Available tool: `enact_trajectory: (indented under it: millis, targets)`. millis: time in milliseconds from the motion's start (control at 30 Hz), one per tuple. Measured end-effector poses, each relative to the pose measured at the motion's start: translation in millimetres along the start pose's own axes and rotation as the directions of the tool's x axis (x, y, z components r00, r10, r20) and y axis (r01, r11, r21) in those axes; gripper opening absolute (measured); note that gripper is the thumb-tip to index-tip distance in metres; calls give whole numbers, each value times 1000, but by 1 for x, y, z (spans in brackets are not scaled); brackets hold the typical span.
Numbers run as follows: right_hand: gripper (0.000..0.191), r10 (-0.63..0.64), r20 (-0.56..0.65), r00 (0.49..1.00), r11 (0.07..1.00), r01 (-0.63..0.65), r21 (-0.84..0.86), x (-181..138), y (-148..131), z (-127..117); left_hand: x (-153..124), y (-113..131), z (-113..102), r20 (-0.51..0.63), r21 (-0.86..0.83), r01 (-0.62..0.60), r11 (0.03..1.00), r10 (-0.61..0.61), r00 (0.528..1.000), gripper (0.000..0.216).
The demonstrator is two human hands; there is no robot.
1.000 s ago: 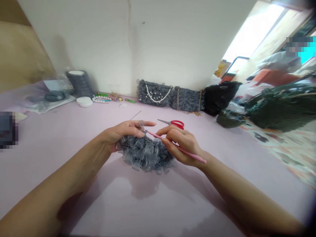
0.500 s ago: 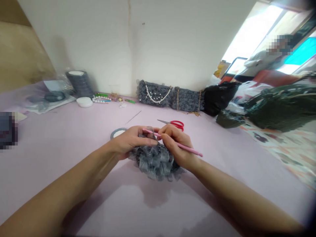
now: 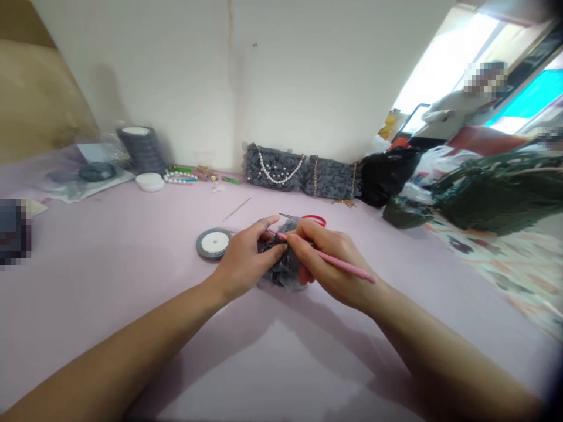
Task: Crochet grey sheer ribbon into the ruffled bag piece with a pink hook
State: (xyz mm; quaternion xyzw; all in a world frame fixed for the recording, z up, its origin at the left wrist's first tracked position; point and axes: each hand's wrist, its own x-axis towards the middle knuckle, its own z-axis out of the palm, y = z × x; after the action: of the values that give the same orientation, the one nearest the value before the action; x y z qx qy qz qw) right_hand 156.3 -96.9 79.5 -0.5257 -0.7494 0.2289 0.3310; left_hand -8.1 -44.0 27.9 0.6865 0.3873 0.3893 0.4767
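Observation:
A pink crochet hook (image 3: 345, 266) is held like a pen in my right hand (image 3: 334, 252), its tip pointing left toward my other thumb. My left hand (image 3: 248, 252) pinches a ruffled grey ribbon piece (image 3: 284, 272) between thumb and fingers. The hook's tip meets the piece at its upper edge; whether it passes through a loop I cannot tell. Much of the piece is hidden by both hands. Just left of my left hand lies a spool of grey ribbon (image 3: 214, 242). Behind the piece are red-handled scissors (image 3: 314, 220), partly covered.
Two grey ruffled bags (image 3: 276, 167) lean against the wall, with a black plastic bag (image 3: 389, 173) beside them. A thin needle-like rod (image 3: 236, 209) lies on the table. Stacked ribbon spools (image 3: 141, 149) stand at the back left. A person (image 3: 453, 114) stands at the far right.
The ruffled piece has turned and been gathered in, so less of it shows. My left hand has shifted right, uncovering the ribbon spool. The hook's back end has moved slightly right.

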Motion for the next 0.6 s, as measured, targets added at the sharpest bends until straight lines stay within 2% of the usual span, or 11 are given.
enact_trajectory:
  millis: [67, 167, 300, 433, 500, 600]
  targets:
    - [30, 31, -1, 1000, 997, -31, 76, 3, 5, 4, 0, -1, 1, 14, -10, 0, 1000, 0, 1000, 64]
    - [30, 19, -72, 997, 983, -5, 185, 8, 18, 9, 6, -4, -7, 92, -80, 19, 997, -12, 996, 68]
    - [30, -10, -156, 988, 960, 53, 274, 11, 31, 9, 18, -3, -34, 202, -62, -51, 997, 62, 977, 44]
    - [29, -39, -169, 985, 934, 96, 343, 13, 40, 12, 23, 3, -51, 98, 70, -125, 990, 118, 988, 38]
    - [29, -60, -186, 981, 915, 128, 383, 14, 44, 14, 20, 6, -50, 99, 19, -100, 995, 98, 990, 42]
    - [30, -77, -226, 971, 892, 168, 420, 14, 47, 17, 15, 8, -43, 185, -145, 29, 989, -1, 983, 55]
